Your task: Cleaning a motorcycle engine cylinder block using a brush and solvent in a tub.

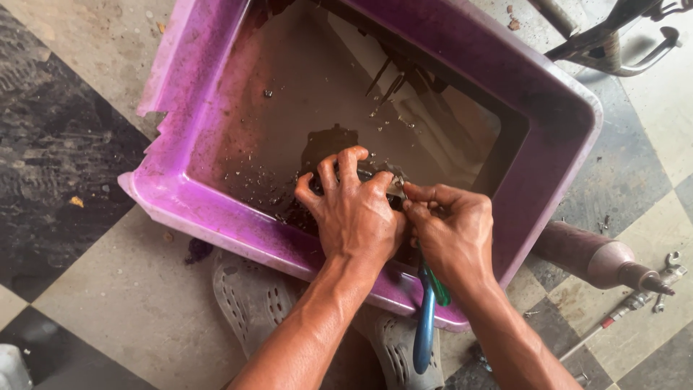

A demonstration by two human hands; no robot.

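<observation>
I am leaning over a purple plastic tub (548, 137) that is sitting on the checkered floor (108, 289), holding murky brown liquid (303, 108). My left hand (354, 213) is curling down over a small dark metal part (393, 186) at the near side of the tub, just above the liquid, fingers bent and pressing on it so that most of it is hiding under my palm. My right hand (451, 231) is sitting just beside the left, touching it, with thumb and forefinger pinching closed near the same part; it is also gripping pliers (427, 310) with blue and green handles, which are hanging down past the tub's near rim between my wrists. I cannot tell how the nose of the pliers is meeting the part, since my fingers are covering it. My grey perforated sandals (253, 303) are showing below the tub. To the right, on the floor, a brownish cylinder (592, 256) is lying, with a few small wrenches (668, 271) just beyond its tip.
</observation>
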